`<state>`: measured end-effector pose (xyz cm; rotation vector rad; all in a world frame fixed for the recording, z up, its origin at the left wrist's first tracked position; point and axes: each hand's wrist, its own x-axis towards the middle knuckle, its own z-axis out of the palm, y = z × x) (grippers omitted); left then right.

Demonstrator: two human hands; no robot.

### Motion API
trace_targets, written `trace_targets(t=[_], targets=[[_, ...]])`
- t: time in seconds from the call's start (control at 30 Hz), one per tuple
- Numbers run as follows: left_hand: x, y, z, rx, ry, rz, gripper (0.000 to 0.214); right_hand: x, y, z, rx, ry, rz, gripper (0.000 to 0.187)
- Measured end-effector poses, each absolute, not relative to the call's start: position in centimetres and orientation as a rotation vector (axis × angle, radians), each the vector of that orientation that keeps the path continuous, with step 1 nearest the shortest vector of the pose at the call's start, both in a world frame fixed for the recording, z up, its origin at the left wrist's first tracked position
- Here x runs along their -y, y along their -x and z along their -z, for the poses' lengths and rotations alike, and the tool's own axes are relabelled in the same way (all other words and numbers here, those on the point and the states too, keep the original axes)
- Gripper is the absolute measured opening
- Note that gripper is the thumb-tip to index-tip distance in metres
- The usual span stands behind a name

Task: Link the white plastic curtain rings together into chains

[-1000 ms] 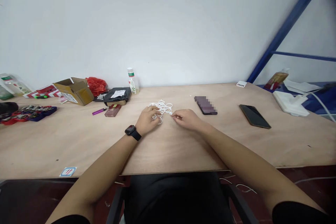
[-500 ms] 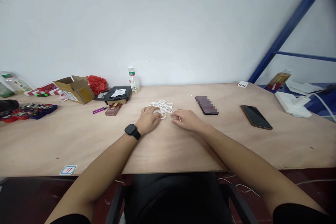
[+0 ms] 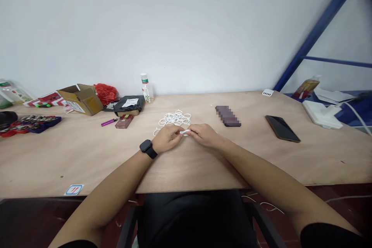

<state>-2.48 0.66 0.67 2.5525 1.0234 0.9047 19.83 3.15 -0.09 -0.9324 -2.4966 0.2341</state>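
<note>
White plastic ring (image 3: 185, 132), thin, small, pinched betw. fingertips of left hand (image 3: 165, 140) & right hand (image 3: 205, 135), both closed on it, low over wooden table (image 3: 87, 155). Just behind: heap of rings (image 3: 175, 118), same white, loose & tangled, flat on tabletop. Black watch (image 3: 148, 148) on left wrist. Two phones (image 3: 281, 128) further right, well apart.

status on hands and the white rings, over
Left hand and right hand both pinch one white ring. Ring pile just beyond the fingers. Dark phone off right, clear of the hands.
</note>
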Motion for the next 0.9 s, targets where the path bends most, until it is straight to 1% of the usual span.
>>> trace_targets(t=[0.4, 0.73, 0.9], targets=[[-0.87, 2.56, -0.22, -1.034, -2.533, -0.934, 0.017, -2.71, -19.59, -0.09, 2.489, 0.876, -0.368, 0.034], [-1.11, 2.46, -0.33, -0.989, -2.544, -0.929, 0.021, -2.62, -19.09, 0.07, 2.534, 0.785, -0.420, 0.033], [-1.33, 2.63, -0.07, -0.986, -2.492, -1.046, 0.023, -3.09, -19.32, 0.16, 2.520, 0.743, -0.400, 0.033]])
